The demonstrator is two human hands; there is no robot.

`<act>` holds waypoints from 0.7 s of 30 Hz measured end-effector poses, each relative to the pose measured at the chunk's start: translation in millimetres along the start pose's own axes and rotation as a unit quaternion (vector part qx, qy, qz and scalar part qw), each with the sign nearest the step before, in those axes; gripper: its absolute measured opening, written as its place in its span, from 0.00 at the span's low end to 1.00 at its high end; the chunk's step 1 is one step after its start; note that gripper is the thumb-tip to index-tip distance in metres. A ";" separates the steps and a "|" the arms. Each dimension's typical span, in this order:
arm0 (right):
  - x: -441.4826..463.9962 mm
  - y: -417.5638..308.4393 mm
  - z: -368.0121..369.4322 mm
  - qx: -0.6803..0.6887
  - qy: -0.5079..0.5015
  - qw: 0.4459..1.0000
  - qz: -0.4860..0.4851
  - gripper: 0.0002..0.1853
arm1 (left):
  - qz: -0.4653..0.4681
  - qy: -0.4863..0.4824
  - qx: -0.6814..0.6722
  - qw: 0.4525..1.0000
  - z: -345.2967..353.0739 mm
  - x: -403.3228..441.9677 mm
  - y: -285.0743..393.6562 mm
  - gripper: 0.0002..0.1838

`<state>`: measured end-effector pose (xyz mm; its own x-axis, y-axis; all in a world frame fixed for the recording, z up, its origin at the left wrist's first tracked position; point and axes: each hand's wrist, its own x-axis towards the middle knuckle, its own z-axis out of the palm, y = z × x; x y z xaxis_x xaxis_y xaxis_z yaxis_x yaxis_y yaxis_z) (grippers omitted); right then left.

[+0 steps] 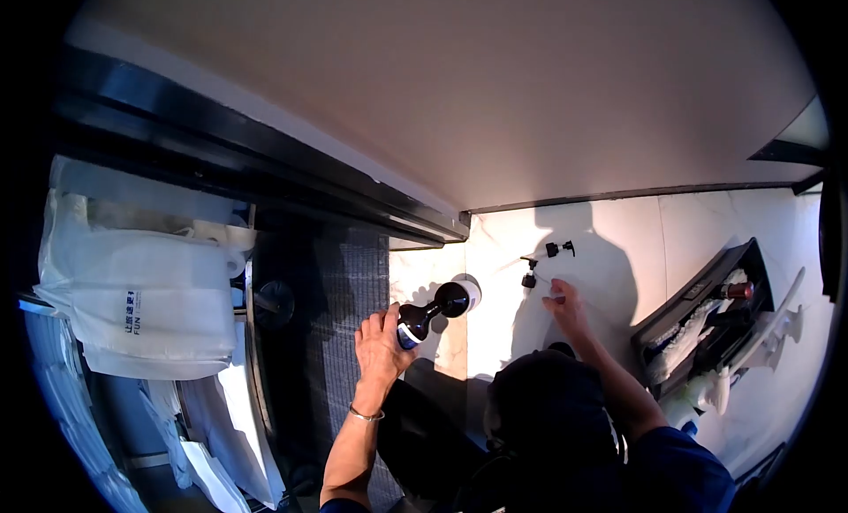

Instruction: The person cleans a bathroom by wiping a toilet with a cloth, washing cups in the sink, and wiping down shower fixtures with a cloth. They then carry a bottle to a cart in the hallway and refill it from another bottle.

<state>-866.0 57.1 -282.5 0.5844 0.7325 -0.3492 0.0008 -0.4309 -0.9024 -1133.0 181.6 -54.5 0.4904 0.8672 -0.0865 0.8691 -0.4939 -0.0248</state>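
My left hand [380, 347] grips a dark bottle [413, 322] with a blue and white label. That bottle is tipped, its neck at the mouth of a second dark bottle [453, 298] with a pale label, which stands on the floor. My right hand [564, 303] hangs to the right with fingers curled together; what they hold, if anything, is too small to make out. Just beyond its fingertips lie two black pump heads, one pump head [529, 276] with a thin tube towards my hand and another pump head [558, 249] farther off.
A black caddy [751, 264] holding cloths and bottles stands at the right on the pale tiled floor [636, 226]. To the left are a dark ribbed mat [353, 310] and a cart with white bags [168, 301]. A dark cap [548, 398] fills the lower middle.
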 end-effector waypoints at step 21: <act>-98.7 26.1 -11.4 -0.005 -0.251 0.954 -0.163 0.20 | 0.060 -0.022 0.102 0.993 -35.1 18.7 15.7 0.42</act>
<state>-914.4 -32.5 -268.7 0.0904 0.9876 -0.1285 0.1253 -0.1392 -0.9823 -1107.9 192.3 -21.5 0.5820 0.8004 -0.1437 0.7716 -0.5993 -0.2131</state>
